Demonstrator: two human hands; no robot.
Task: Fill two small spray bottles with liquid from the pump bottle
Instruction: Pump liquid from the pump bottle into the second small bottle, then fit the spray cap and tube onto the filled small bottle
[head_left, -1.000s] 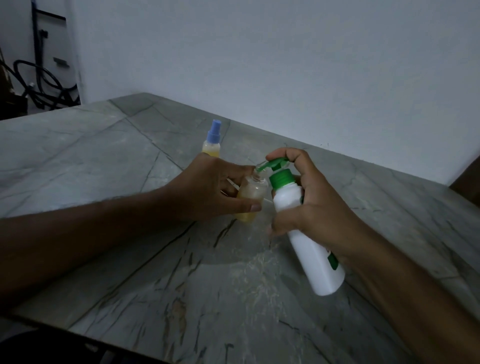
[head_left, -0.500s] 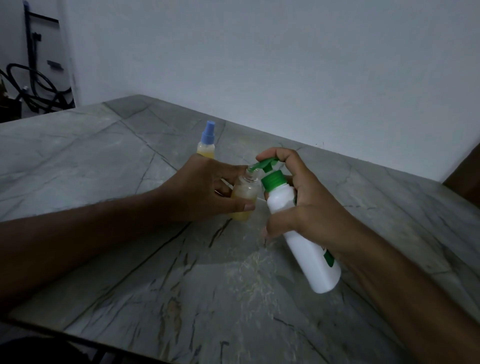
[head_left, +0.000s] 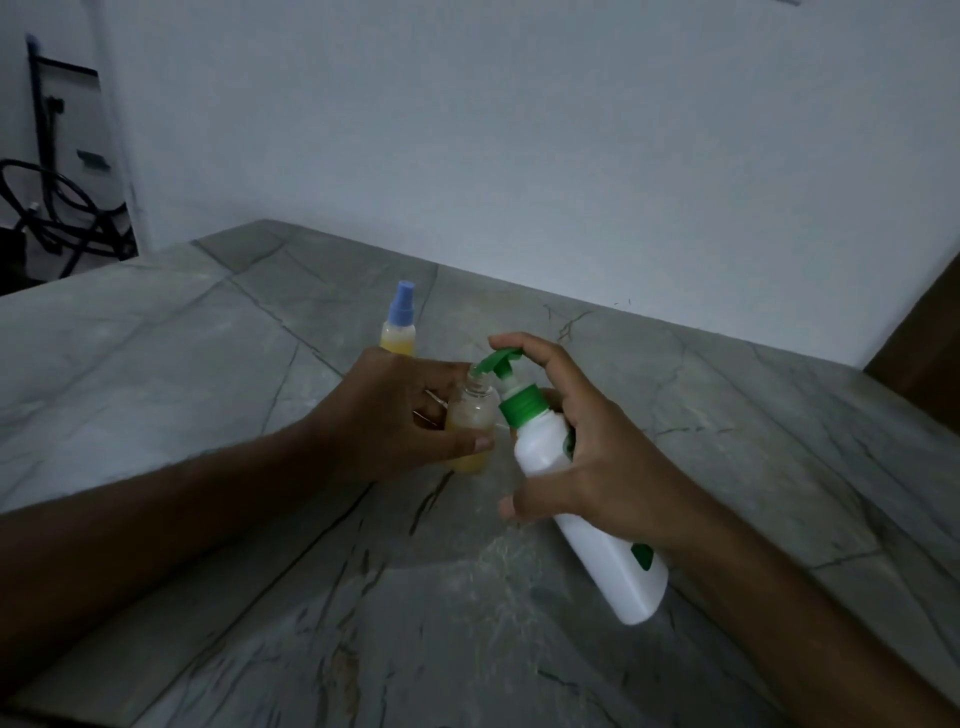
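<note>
Open spray bottle (head_left: 470, 421) stands on the worktop (head_left: 156, 364) at centre, cap off, neck up, yellow liquid in the lower part, upper part looks foamy or clear — so judged partly filled, level hard to read in this light. Left hand (head_left: 395, 415) is wrapped round it, thumb across the front, fingers behind, pinning it upright. Pump bottle (head_left: 576, 493) — white body, green collar and pump head — is tilted toward it, base off the worktop and pointing back toward the person, nozzle tip right over or touching the open neck. Right hand (head_left: 587, 462) grips the pump bottle's shoulder, index finger curled on top of the pump head; can't tell whether the plunger is fully down or mid-stroke. Second spray bottle (head_left: 399, 332) stands just behind the left hand, blue spray cap on, yellow liquid inside — looks already done. Step in hand, as I read it: filling bottle two of two. Next move calls for keeping the nozzle centred over that narrow neck while pressing, left hand holding firm so the small bottle doesn't tip, then finding its cap, which isn't in view. Pale speckled patch on the worktop in front of the bottles; could be spill or just stone grain. Plain wall behind, dark cables far left.
</note>
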